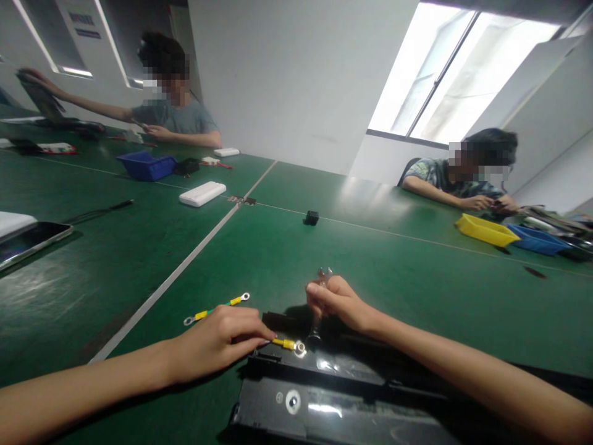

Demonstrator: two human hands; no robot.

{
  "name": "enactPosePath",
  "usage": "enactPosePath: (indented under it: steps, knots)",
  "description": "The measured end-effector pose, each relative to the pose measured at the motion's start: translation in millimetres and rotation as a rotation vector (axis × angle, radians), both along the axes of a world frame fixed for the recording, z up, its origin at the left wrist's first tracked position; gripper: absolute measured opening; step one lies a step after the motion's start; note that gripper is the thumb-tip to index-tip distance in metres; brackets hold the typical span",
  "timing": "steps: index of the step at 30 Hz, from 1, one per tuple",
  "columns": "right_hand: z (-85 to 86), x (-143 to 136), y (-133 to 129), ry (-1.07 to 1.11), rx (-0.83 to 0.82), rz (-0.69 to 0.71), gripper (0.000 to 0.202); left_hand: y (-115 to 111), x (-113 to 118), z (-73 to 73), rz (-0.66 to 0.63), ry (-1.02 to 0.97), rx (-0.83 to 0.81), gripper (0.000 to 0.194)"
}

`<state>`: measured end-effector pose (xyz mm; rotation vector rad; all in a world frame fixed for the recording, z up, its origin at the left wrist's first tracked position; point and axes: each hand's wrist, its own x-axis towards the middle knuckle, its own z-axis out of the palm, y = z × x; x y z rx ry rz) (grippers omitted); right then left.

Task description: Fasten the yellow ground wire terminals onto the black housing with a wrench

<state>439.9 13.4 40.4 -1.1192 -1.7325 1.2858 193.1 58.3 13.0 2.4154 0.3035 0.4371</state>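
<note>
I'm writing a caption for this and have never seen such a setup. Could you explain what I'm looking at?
There is no robot here: these are a person's bare hands. The single picture comes from a camera worn on that person's head, looking forward and down over a green table.

The left hand pinches a yellow lead, whose ring end lies on a black casing at what looks like a nut. The right hand grips a metal wrench.

Beyond the left hand lies a loose cable with a ring at each end. Farther off are a small black block, a white box and a yellow bin. Two other people sit across the table.
</note>
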Motion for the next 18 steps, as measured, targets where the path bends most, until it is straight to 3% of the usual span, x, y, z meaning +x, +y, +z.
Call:
enactPosePath:
  steps: [18]
  knots:
    - [3.7,-2.6,1.3,-0.028,-0.012,-0.035,0.056,1.1,-0.2,-2.4,0.002,0.005,0.016,0.020]
